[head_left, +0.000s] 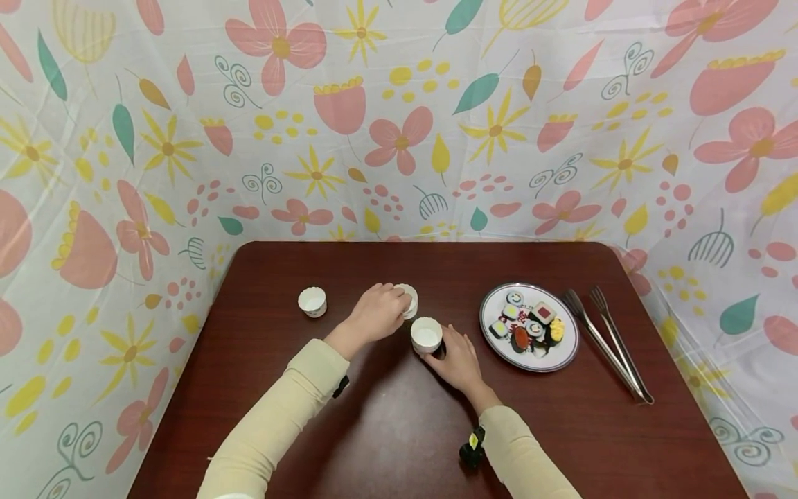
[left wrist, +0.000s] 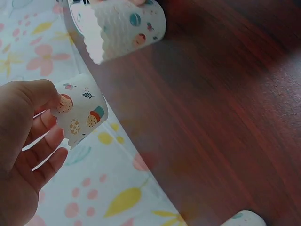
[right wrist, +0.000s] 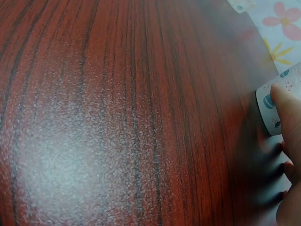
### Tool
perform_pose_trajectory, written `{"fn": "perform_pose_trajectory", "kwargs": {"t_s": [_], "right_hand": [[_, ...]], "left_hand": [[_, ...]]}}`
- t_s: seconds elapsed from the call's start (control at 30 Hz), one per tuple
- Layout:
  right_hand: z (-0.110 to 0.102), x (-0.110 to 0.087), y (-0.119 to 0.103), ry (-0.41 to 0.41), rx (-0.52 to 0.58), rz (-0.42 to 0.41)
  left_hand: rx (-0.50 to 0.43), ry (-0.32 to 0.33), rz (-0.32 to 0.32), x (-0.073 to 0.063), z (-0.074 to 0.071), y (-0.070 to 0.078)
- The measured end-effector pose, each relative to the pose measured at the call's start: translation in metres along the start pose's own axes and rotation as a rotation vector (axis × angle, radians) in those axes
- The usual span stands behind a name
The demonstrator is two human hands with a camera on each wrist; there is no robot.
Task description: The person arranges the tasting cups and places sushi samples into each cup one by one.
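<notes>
At the left, a scalloped white paper cup (head_left: 312, 303) stands upright on the dark red-brown table (head_left: 386, 443), toward the far side and well apart from both hands.

Right of it, the left hand (head_left: 377, 313) reaches in from the near left, its sleeve pale yellow. Its grip is narrow: thumb and fingers pinch a second cup (left wrist: 84, 110) near its wavy rim. The left wrist view shows printed cupcakes and a leafy sprig on its side. Whether its base touches the table cannot be told.

Just right and nearer, a third cup (head_left: 427, 336) sits beside the second, its opening facing up. The right hand (head_left: 457, 360) holds it from the right and near side, the thumb laid along its printed wall. The other fingertips are partly hidden.

Further right, a round white plate (head_left: 508, 352) with a dark-lined rim bears assorted sushi-like pieces (head_left: 529, 326), among them one topped orange and one yellow.

At the far right of the layout, metal tongs (head_left: 605, 348) lie near the plate, joined end near, arms spread toward the far side. A floral cloth (head_left: 399, 90) hangs behind the table.
</notes>
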State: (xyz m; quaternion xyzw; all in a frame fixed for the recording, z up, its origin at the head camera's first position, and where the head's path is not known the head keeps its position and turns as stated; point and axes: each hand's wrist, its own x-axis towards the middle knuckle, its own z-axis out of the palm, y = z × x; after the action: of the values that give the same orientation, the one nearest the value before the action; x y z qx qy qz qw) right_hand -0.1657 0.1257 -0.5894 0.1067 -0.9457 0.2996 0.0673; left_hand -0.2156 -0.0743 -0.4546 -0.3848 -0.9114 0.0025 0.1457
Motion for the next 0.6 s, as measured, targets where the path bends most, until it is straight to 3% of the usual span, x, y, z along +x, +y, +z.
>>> {"fn": "perform_pose_trajectory", "kwargs": {"t_s": [0.3,0.6], "right_hand": [[0.001,0.000,0.000,-0.004,0.014,0.007],[0.001,0.001,0.001,0.006,0.005,0.005]], "left_hand": [[-0.039,-0.023,-0.080,-0.006,0.012,-0.019],[-0.076,-0.100,-0.163,-0.017,0.031,-0.032]]}}
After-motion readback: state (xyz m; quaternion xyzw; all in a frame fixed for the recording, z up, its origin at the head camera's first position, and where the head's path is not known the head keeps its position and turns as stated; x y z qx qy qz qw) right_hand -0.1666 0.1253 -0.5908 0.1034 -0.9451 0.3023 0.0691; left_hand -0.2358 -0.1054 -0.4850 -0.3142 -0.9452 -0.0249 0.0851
